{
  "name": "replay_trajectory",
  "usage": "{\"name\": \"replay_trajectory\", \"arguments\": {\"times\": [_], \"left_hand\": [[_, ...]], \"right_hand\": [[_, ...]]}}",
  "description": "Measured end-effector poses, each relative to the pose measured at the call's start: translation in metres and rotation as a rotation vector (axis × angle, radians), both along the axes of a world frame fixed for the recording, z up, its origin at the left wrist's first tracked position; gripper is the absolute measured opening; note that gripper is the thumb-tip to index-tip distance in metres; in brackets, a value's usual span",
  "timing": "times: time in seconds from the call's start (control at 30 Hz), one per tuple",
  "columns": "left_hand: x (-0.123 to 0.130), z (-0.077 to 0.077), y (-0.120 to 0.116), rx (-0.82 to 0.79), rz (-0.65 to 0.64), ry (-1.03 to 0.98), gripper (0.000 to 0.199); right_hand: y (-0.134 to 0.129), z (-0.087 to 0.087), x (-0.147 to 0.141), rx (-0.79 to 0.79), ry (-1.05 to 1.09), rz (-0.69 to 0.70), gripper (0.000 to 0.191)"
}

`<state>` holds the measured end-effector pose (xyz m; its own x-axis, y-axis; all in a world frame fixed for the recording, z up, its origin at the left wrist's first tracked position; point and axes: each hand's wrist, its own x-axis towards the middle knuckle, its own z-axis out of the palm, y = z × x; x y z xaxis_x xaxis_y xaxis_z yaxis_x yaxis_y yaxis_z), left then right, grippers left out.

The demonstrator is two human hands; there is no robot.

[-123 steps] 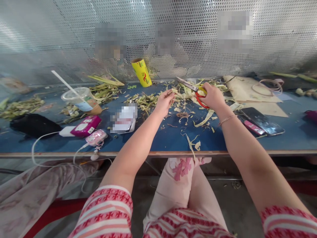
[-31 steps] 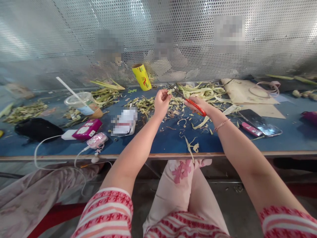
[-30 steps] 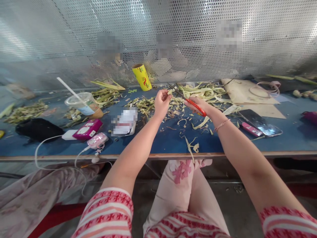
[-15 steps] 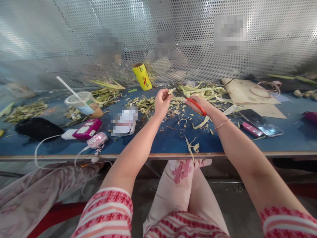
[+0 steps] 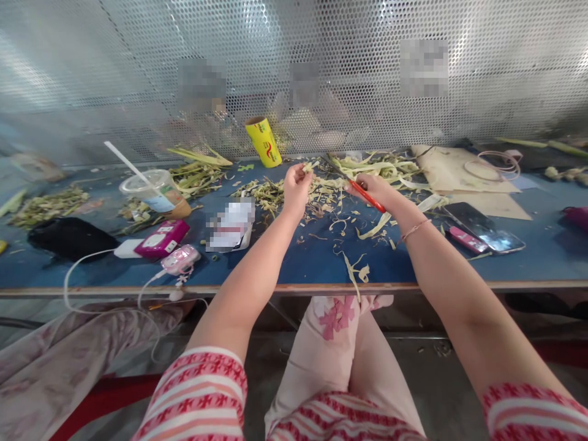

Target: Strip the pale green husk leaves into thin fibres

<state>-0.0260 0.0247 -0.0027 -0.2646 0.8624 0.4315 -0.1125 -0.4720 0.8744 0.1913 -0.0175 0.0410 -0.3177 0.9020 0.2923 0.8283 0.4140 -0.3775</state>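
My left hand (image 5: 297, 187) pinches a small pale green piece of plant (image 5: 311, 166) between thumb and fingertips. In my right hand (image 5: 374, 187) is a pair of red-handled scissors (image 5: 367, 195), with dark blades pointing up and left toward the piece. The blades and the piece are apart. Below and around both hands lie cut plant scraps (image 5: 328, 199) on the blue tabletop (image 5: 303, 263). A heap of long pale leaves and stalks (image 5: 386, 168) sits just behind my right hand.
A yellow tube (image 5: 264, 144) stands tilted at the back by the perforated metal panel (image 5: 321, 37). Leftward are a lidded cup with straw (image 5: 154, 193), a black pouch (image 5: 71, 237) and a purple box (image 5: 163, 237). Rightward lie a phone (image 5: 487, 229) and brown paper (image 5: 459, 165).
My left hand has moved slightly left with the plant piece, away from the blades. The scissors have turned in my right hand, their handles now appearing closer together.
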Motion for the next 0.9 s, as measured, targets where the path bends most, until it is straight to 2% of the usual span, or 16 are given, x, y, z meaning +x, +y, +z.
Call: {"name": "replay_trajectory", "arguments": {"times": [0.17, 0.27, 0.4, 0.7, 0.9], "left_hand": [[-0.006, 0.008, -0.001, -0.141, -0.164, -0.223, 0.014], [-0.006, 0.015, -0.01, -0.232, -0.297, -0.306, 0.011], [-0.001, 0.019, -0.019, -0.31, -0.415, -0.36, 0.014], [0.002, 0.012, -0.015, -0.282, -0.412, -0.296, 0.016], [0.002, 0.009, -0.015, -0.298, -0.427, -0.283, 0.026]], "right_hand": [[0.004, -0.006, 0.012, 0.191, -0.134, -0.065, 0.071], [0.006, -0.01, 0.015, 0.323, -0.149, -0.044, 0.071], [0.008, -0.011, 0.015, 0.376, -0.149, -0.036, 0.066], [0.006, -0.008, 0.014, 0.365, -0.197, -0.023, 0.061], [0.007, -0.009, 0.014, 0.377, -0.19, -0.028, 0.059]]}}
